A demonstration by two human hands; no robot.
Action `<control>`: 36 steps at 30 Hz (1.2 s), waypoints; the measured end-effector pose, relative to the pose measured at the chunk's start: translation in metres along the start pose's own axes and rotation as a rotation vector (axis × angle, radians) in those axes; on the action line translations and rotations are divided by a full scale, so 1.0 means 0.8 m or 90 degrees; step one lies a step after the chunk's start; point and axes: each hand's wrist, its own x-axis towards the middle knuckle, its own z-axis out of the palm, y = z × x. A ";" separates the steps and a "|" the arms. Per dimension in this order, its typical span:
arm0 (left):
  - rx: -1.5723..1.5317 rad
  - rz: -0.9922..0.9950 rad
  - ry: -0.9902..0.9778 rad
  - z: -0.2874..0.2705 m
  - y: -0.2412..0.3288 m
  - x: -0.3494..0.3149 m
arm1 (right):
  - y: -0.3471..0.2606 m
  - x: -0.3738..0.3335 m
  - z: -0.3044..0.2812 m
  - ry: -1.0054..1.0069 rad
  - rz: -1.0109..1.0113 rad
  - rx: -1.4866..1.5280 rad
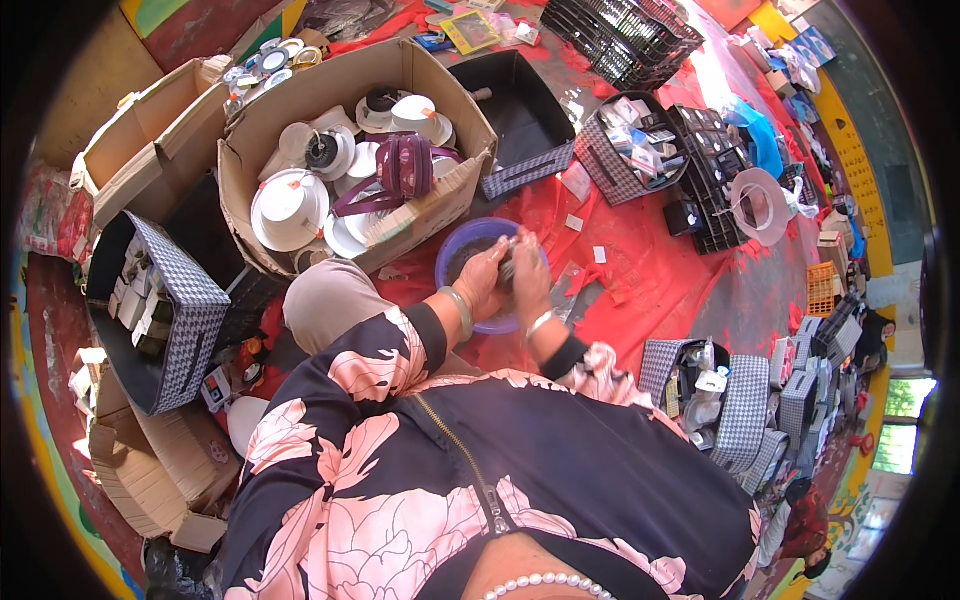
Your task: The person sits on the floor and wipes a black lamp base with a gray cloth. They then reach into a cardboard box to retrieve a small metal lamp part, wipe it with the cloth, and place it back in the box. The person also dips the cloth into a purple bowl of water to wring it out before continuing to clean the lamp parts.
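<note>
Both hands are together over a round purple basin (452, 243) with dark contents, which sits on the red floor sheet. My left hand (482, 281) is curled, its fingers against a small dark grey thing (507, 272) that looks crumpled, perhaps a wet cloth. From the other side my right hand (531, 278) closes on the same thing. Most of it is hidden between the palms and fingers, so its kind cannot be made out. Bracelets circle both wrists, and the forearms reach over the basin's near rim.
A big cardboard box (455, 215) with white spools and a maroon bag (405, 165) stands beyond on the left. Houndstooth storage boxes (193, 300) lie on both sides. Black crates (625, 45) and a pink hat (760, 205) are farther off. Red sheeting (650, 250) covers the floor.
</note>
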 end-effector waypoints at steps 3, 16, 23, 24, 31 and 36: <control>0.044 0.040 0.225 0.075 0.037 -0.034 | -0.051 -0.029 0.016 0.014 -0.167 -0.134; 0.078 0.045 0.223 -0.004 0.003 0.005 | -0.047 -0.039 0.011 0.043 -0.051 -0.083; 0.069 -0.089 0.110 0.021 0.008 -0.017 | -0.016 -0.026 0.018 0.074 0.090 0.008; 0.068 -0.103 0.084 0.021 0.009 -0.017 | -0.016 -0.021 0.017 0.075 0.082 -0.021; 0.066 -0.091 0.050 0.016 0.000 -0.010 | -0.025 0.004 0.008 0.049 0.168 -0.113; 0.101 -0.067 0.012 0.013 -0.002 -0.009 | -0.004 0.017 0.008 0.020 0.198 -0.094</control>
